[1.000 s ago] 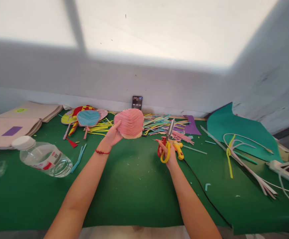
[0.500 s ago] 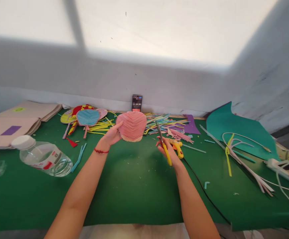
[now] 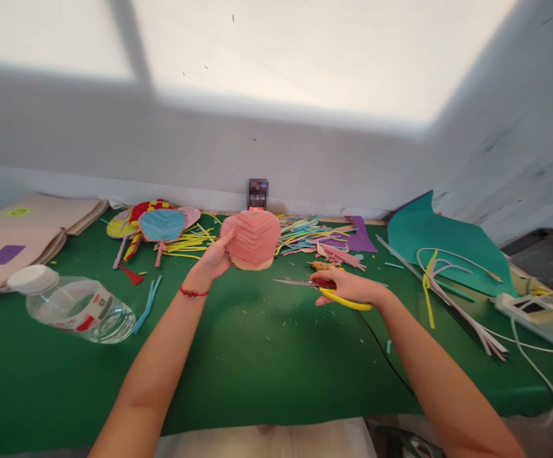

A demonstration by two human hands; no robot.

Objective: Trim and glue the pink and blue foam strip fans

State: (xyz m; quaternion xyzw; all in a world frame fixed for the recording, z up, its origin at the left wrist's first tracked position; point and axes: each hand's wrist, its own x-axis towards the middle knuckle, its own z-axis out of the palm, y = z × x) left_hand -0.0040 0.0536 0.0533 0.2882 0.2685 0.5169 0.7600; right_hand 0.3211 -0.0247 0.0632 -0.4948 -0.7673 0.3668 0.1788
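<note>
My left hand [image 3: 215, 257] grips the left edge of a pink fan-shaped piece [image 3: 252, 238] covered in slanting strips, thumb on its front face. The piece is held up over the table, its lower edge paler. In my right hand [image 3: 348, 286] is a pair of scissors [image 3: 346, 300] with yellow handles, blades pointing left, below and to the right of the pink piece and apart from it. Behind that hand lies a glue gun [image 3: 327, 267], mostly hidden.
Coloured strips [image 3: 305, 235] lie in a pile at the back. Finished-looking fans [image 3: 163, 226] rest at back left. A water bottle [image 3: 81, 308] lies tilted on the left. A teal sheet [image 3: 448, 245], a bundle of strips [image 3: 467, 318] and a power strip [image 3: 538, 318] are on the right.
My right hand has swung the scissors from upright to nearly level, blades now pointing left. My left hand still holds the pink piece in about the same place. The view has shifted slightly.
</note>
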